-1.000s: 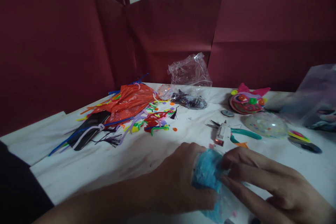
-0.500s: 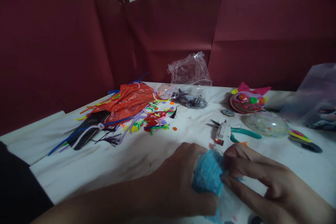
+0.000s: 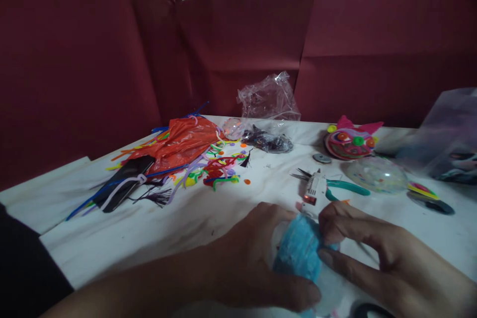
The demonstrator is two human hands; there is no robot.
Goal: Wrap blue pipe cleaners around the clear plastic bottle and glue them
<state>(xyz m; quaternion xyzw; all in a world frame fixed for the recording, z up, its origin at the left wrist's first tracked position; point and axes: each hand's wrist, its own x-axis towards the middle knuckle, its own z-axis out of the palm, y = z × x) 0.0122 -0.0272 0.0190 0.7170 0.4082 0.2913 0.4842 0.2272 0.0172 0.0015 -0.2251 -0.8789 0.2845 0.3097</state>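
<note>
A fluffy blue ball (image 3: 298, 251) rests on the white table (image 3: 156, 233) near the front edge. My left hand (image 3: 253, 258) is wrapped round its left side, thumb underneath. My right hand (image 3: 376, 258) pinches the ball's right side with curled fingertips. Both hands touch the ball.
Just beyond the hands lie a white glue gun (image 3: 314, 190) and teal-handled pliers (image 3: 345, 188). An orange plastic bag (image 3: 179, 144) with several coloured pipe cleaners (image 3: 219, 171) lies at the left. A decorated round face (image 3: 350, 141), a clear dome (image 3: 376, 175) and a crumpled clear bag (image 3: 268, 99) sit behind.
My right hand's fingers have curled from stretched flat into a pinch on the blue ball. The left hand has hardly moved.
</note>
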